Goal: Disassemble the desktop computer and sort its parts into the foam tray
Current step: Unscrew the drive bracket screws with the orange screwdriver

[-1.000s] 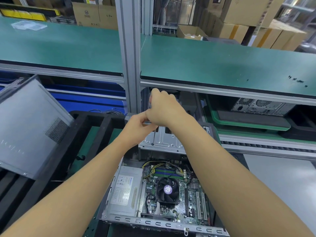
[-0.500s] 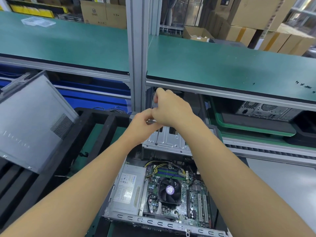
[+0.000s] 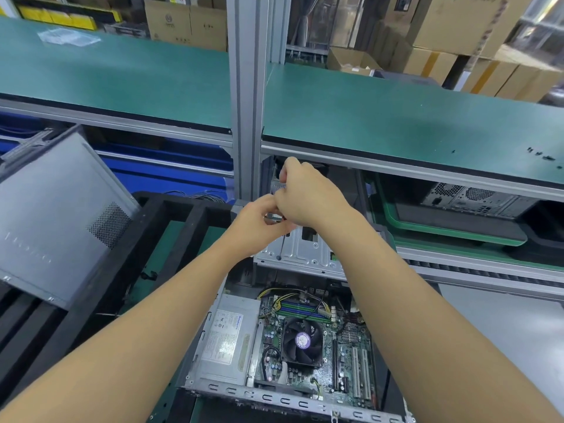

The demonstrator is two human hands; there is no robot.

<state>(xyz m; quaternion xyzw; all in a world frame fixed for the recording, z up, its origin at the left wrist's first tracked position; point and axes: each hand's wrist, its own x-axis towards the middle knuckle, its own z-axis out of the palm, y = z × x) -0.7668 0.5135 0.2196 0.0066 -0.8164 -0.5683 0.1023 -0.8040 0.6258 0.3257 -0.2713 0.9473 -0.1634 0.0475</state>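
Note:
The open desktop computer (image 3: 283, 395) lies in front of me, showing its motherboard fan (image 3: 302, 341), its silver power supply (image 3: 227, 340) and a metal drive cage (image 3: 308, 254) at the far end. Both hands meet above that cage. My right hand (image 3: 308, 196) grips the handle of a screwdriver, most of it hidden in the fist. My left hand (image 3: 259, 227) pinches the tool just below the handle. The thin screwdriver shaft (image 3: 282, 244) runs down from my hands, and its tip touches the cage's left side. The black foam tray (image 3: 183, 227) lies to the left.
A grey side panel (image 3: 55, 215) leans in the foam tray at the left. A green shelf (image 3: 381, 117) on an aluminium post (image 3: 244, 117) hangs low over my hands. Another computer case (image 3: 476, 198) and a green bin (image 3: 442, 227) sit under it at the right.
Both hands have stayed together over the drive cage with only small shifts. The screwdriver shaft now shows below my left hand, reaching down to the cage.

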